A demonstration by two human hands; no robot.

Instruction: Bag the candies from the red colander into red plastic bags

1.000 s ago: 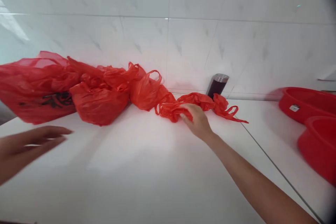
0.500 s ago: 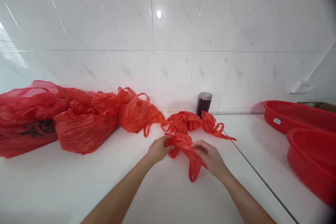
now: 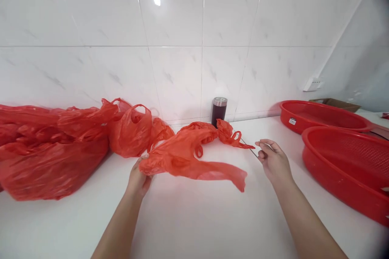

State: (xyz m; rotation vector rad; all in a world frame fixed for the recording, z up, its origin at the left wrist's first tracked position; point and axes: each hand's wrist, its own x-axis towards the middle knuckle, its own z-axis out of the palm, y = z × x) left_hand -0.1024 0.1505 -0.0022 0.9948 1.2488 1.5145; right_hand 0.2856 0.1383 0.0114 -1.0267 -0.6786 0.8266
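Observation:
My left hand (image 3: pixel 139 178) is closed on one end of a thin red plastic bag (image 3: pixel 188 162). The bag floats above the white table, its loose end trailing out to the right. Off to the right, my right hand (image 3: pixel 273 160) is apart from the bag, fingers loosely bent with a gap between them and nothing visible in them. Just left of its fingertips lies a small crumpled red bag (image 3: pixel 229 133). Behind the held bag, another crumpled red bag (image 3: pixel 197 125) is partly hidden.
Filled red bags (image 3: pixel 54 158) are heaped along the left, beside a smaller handled one (image 3: pixel 132 131). A dark tumbler (image 3: pixel 219 111) stands against the tiled wall. Two red plastic baskets, one nearer (image 3: pixel 331 166) and one farther (image 3: pixel 299 119), sit at the right.
My right hand has let go of the bag and moved right. My left hand has drawn left with the bag, which has spread out sideways. The view has turned rightward.

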